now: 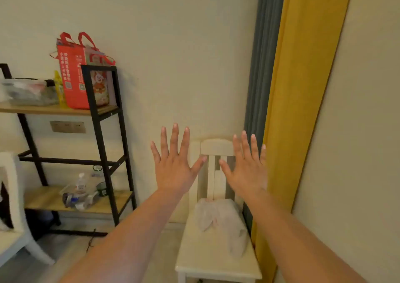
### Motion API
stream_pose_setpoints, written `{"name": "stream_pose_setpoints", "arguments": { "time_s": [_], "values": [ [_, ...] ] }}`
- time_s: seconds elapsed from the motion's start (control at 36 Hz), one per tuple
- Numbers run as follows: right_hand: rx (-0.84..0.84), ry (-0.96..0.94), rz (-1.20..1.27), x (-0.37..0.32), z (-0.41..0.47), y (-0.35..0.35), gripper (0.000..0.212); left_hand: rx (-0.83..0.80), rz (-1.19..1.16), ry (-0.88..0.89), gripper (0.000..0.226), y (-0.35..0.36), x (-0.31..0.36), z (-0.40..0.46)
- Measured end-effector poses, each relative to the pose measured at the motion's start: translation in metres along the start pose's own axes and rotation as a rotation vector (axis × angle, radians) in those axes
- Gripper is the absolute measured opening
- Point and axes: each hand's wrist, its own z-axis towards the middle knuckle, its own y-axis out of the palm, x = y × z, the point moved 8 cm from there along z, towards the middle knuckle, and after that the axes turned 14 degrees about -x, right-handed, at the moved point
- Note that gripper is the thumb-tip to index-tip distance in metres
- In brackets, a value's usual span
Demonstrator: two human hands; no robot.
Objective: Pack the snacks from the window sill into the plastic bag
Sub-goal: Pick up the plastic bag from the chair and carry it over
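Note:
A crumpled translucent white plastic bag lies on the seat of a cream wooden chair against the wall. My left hand is held up in the air with fingers spread wide, back toward me, above and left of the bag. My right hand is raised the same way in front of the chair's backrest, fingers straight and apart. Neither hand touches anything. No window sill or snacks are visible.
A black metal shelf unit with wooden boards stands at left, bearing a red tote bag, a clear bag and bottles below. A yellow curtain and a grey one hang at right. Another white chair shows at the left edge.

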Motion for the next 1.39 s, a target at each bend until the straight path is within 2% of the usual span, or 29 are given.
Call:
{"name": "stream_pose_setpoints", "arguments": {
  "time_s": [0.28,0.36,0.58,0.72,1.11,1.39],
  "values": [
    [-0.246,0.025,0.013,0.003,-0.045,0.103,0.077,-0.221,0.036,-0.043,0.081,0.082,-0.041,-0.05],
    [-0.302,0.034,0.002,0.003,-0.058,0.125,0.07,-0.276,0.052,-0.035,0.081,0.101,-0.048,-0.067],
    [-0.436,0.064,0.004,-0.004,-0.083,0.173,0.071,-0.487,0.072,-0.051,0.078,0.148,-0.062,-0.101],
    [-0.591,0.08,0.011,-0.011,-0.107,0.209,0.073,-0.564,0.082,-0.04,0.077,0.173,-0.065,-0.117],
    [-0.729,0.167,0.03,-0.012,-0.116,0.272,0.068,-0.76,0.112,0.052,0.07,0.228,-0.066,-0.127],
    [-0.815,0.195,0.024,0.007,-0.069,0.317,0.063,-0.866,0.121,0.046,0.069,0.288,-0.058,-0.091]
  ]
}}
